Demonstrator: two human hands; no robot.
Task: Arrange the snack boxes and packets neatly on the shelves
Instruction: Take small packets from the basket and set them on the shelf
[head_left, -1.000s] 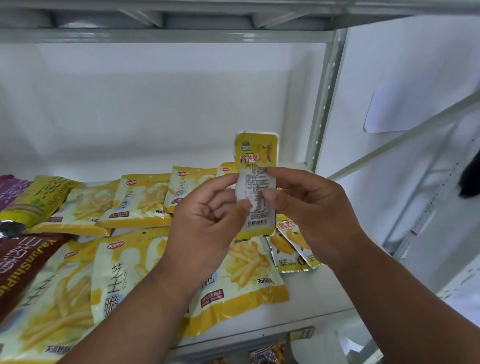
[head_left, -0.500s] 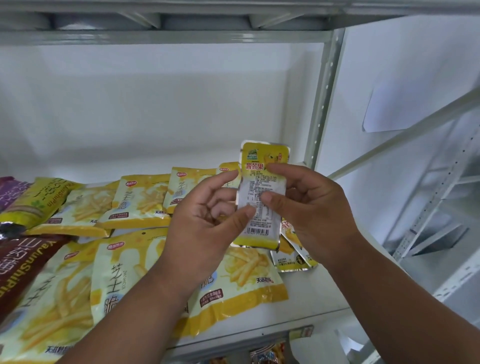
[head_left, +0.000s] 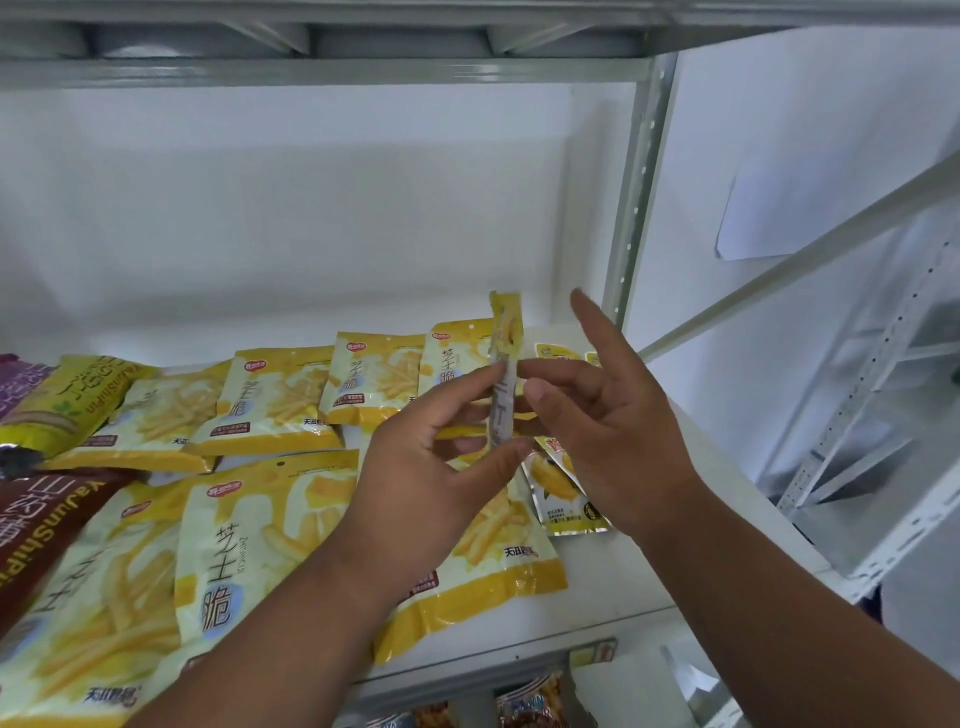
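Observation:
A small yellow mango packet (head_left: 504, 358) stands edge-on to me above the white shelf (head_left: 613, 582). My left hand (head_left: 436, 457) pinches its lower part between thumb and fingers. My right hand (head_left: 608, 415) touches the packet's right side with thumb and a bent finger, the other fingers spread and the index pointing up. Several yellow fries packets (head_left: 280, 400) lie flat on the shelf in two rows. Small mango packets (head_left: 563, 493) lie to the right, partly hidden by my right hand.
A green-yellow packet (head_left: 67, 400), a purple one (head_left: 15, 379) and a dark red one (head_left: 47, 525) lie at the left. A grey perforated upright (head_left: 636, 208) bounds the shelf on the right. More snacks (head_left: 530, 701) show on the shelf below.
The small packet has turned from showing its printed back to standing edge-on. My right hand has loosened, its fingers opening and spreading. The view has shifted slightly.

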